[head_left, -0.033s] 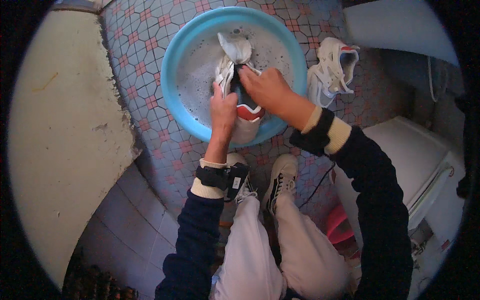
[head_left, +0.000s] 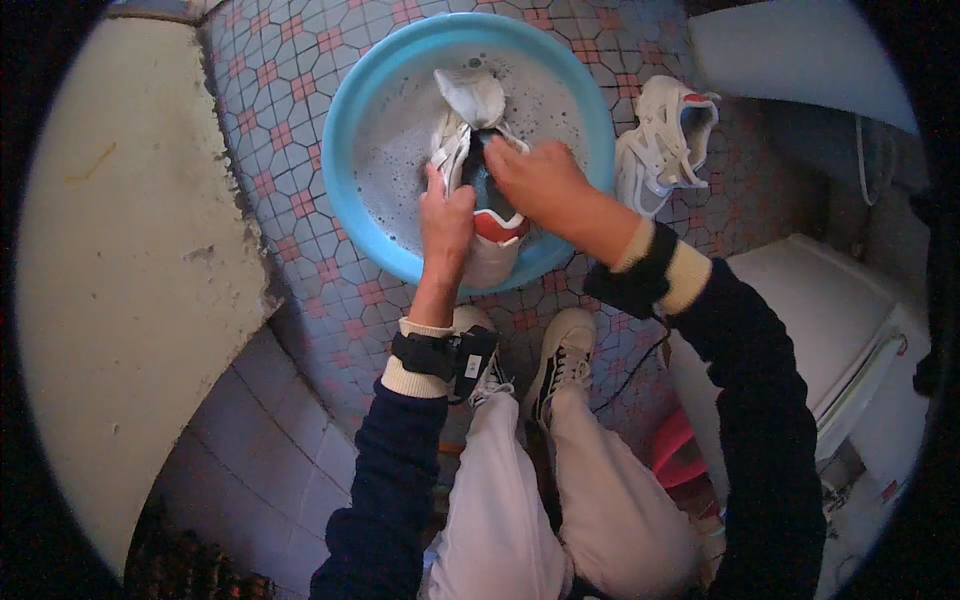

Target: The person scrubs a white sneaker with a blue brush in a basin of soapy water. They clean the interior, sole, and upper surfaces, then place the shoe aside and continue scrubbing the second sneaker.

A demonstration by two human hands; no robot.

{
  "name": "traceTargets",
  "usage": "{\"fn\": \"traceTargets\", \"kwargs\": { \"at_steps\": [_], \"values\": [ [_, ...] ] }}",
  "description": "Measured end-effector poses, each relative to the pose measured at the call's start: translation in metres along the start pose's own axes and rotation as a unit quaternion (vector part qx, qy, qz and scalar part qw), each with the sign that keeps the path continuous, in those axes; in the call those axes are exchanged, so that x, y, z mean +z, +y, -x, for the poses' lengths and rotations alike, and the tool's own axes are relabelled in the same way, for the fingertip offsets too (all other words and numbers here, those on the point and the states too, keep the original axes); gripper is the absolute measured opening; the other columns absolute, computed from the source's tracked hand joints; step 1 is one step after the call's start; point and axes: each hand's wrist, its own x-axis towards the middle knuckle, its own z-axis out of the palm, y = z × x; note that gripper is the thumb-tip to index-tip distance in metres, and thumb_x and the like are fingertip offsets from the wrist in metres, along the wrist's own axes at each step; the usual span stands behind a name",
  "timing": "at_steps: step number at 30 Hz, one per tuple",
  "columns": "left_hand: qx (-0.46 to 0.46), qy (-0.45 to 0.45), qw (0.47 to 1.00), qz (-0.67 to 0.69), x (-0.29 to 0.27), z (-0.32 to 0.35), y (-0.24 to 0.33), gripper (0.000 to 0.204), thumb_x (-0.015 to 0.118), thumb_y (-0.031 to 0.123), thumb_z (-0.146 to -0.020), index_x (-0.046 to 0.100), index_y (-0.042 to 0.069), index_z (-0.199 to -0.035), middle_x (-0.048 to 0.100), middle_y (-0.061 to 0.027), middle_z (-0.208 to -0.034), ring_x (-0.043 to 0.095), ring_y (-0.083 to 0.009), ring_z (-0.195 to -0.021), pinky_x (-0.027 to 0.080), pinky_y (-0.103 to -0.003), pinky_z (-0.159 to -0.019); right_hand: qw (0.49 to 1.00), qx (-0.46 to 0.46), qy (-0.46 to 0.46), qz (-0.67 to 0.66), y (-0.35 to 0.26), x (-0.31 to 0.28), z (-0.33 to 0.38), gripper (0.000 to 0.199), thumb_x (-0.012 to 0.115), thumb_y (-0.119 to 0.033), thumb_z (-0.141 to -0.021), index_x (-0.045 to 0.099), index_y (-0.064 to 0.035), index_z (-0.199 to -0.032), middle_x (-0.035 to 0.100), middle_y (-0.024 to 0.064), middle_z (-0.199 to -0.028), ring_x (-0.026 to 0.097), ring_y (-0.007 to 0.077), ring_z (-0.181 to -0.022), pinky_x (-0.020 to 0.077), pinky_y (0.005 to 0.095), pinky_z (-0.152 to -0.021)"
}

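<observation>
A white sneaker (head_left: 493, 262) with a red-and-white heel collar and a dark insole sits in soapy water inside a light blue basin (head_left: 340, 190). Its tongue is folded out toward the far side. My left hand (head_left: 446, 215) is closed on the sneaker's left side, thumb along the edge of the opening. At the right edge of the opening is my right hand (head_left: 535, 178), its fingers bent and pressed together over the insole. Whatever those fingers may hold is hidden.
Another white sneaker (head_left: 668, 145) lies on the tiled floor right of the basin. A white box-shaped appliance (head_left: 790, 320) and a pink tub (head_left: 678, 450) stand at the lower right. A chipped wall (head_left: 130, 260) borders the left. My shoes (head_left: 565, 350) are just below the basin.
My right hand has shifted slightly to the right, baring a little more of the insole. The tongue has dipped slightly toward me. My left hand stays in place.
</observation>
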Motion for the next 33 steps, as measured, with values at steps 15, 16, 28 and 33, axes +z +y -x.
{"fn": "traceTargets", "kwargs": {
  "at_steps": [15,16,28,33],
  "values": [
    [-0.061,0.025,0.979,-0.192,0.011,0.009,0.025,0.077,0.048,0.036,-0.075,0.022,0.007,-0.141,0.044,-0.0255,-0.118,0.042,-0.0418,-0.112,0.028,-0.056,-0.093,0.984,0.046,-0.174,-0.01,0.016,0.012,0.023,0.034,0.051,-0.012,-0.079,0.046,-0.0079,-0.112,0.064,0.0101,-0.091,0.063,0.0307,-0.068,0.0463,0.0414,-0.054],
    [-0.064,0.025,0.981,-0.181,0.011,0.007,0.024,0.076,0.048,0.036,-0.075,0.022,0.007,-0.141,0.044,-0.0255,-0.119,0.042,-0.0418,-0.112,0.028,-0.056,-0.093,0.969,0.045,-0.239,-0.034,0.015,0.011,0.026,0.032,0.05,-0.011,-0.079,0.047,-0.0076,-0.11,0.063,0.0098,-0.095,0.063,0.0297,-0.067,0.0467,0.0408,-0.054],
    [-0.06,0.033,0.978,-0.196,0.015,0.012,0.026,0.074,0.048,0.035,-0.077,0.023,0.005,-0.139,0.044,-0.0253,-0.119,0.041,-0.0412,-0.113,0.028,-0.055,-0.094,0.977,0.066,-0.189,-0.079,0.006,-0.009,0.021,0.02,0.048,-0.012,-0.081,0.045,-0.0073,-0.101,0.064,0.0106,-0.08,0.063,0.0311,-0.07,0.0452,0.0449,-0.054],
    [-0.057,0.035,0.967,-0.247,0.02,0.017,0.035,0.075,0.049,0.035,-0.077,0.021,0.006,-0.14,0.044,-0.0244,-0.118,0.04,-0.0411,-0.113,0.027,-0.055,-0.094,0.985,0.049,-0.161,-0.025,0.002,-0.006,0.041,0.022,0.047,-0.01,-0.082,0.043,-0.0082,-0.103,0.064,0.0104,-0.079,0.063,0.033,-0.072,0.0451,0.0459,-0.056]
  ]
}}
